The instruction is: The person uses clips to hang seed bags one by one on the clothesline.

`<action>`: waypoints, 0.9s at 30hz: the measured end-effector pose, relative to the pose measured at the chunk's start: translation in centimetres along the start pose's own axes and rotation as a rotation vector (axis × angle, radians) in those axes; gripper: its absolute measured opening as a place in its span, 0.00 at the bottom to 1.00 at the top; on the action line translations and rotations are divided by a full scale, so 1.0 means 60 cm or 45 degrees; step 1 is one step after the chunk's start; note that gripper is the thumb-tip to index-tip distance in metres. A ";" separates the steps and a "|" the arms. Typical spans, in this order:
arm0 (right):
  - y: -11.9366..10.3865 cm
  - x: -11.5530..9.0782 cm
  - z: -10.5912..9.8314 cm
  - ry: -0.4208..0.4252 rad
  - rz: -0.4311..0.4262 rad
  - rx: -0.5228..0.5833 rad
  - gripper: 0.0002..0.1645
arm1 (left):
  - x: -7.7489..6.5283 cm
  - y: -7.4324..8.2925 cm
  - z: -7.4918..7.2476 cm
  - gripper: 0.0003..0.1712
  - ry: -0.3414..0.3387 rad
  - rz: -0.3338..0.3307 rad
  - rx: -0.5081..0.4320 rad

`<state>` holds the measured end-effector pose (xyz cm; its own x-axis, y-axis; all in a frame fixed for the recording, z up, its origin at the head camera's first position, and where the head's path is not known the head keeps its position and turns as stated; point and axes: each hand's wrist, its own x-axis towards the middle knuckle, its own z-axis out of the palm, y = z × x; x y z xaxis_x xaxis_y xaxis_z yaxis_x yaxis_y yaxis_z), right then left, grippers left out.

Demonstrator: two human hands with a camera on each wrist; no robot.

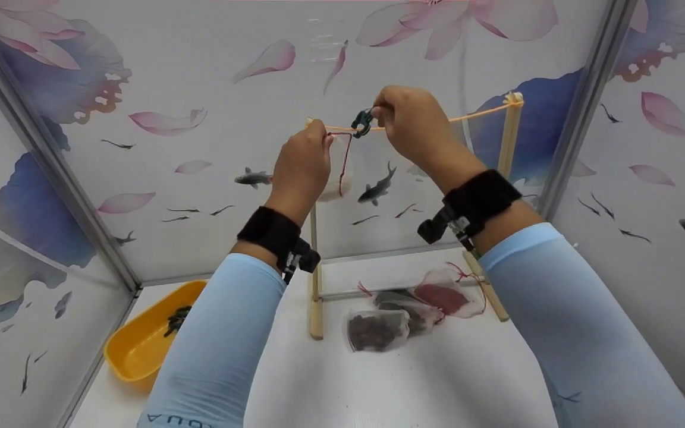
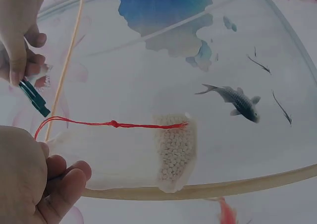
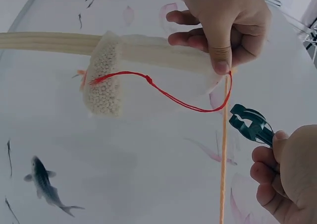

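At the left end of the orange line [image 1: 478, 112], my left hand [image 1: 302, 163] pinches the top of a sheer drawstring pouch [image 2: 176, 157] against the line. White pellets fill the bottom of the hanging pouch, and its red drawstring [image 3: 173, 102] loops out from the fingertips. My right hand [image 1: 418, 125] pinches a dark green clothespin [image 3: 250, 122] by its handles. In the head view the clothespin overlaps the line, just right of the left hand. The right wrist view shows its jaws facing the line, close beside it.
The line runs between two wooden posts [image 1: 510, 137]. Several filled pouches [image 1: 378, 330] with red strings lie on the white table [image 1: 378, 386] between the post feet. A yellow basin [image 1: 134, 353] with more dark clips stands left, partly behind the left sleeve. Printed panels surround the table.
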<state>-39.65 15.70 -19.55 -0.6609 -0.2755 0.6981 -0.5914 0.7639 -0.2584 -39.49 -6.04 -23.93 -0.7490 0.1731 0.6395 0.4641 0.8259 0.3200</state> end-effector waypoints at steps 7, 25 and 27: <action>-0.008 0.026 0.016 -0.111 0.070 0.025 0.13 | 0.013 0.013 0.002 0.16 -0.015 0.016 -0.025; 0.001 0.008 0.032 -0.471 0.172 0.147 0.26 | -0.003 0.006 0.019 0.15 -0.038 0.008 -0.067; 0.003 0.003 0.028 -0.395 0.127 0.170 0.24 | -0.003 0.008 0.018 0.15 -0.022 0.028 -0.085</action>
<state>-40.63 14.82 -20.60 -0.8150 -0.3836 0.4343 -0.5589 0.7182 -0.4145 -39.63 -5.07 -24.64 -0.7461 0.2006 0.6349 0.5105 0.7845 0.3520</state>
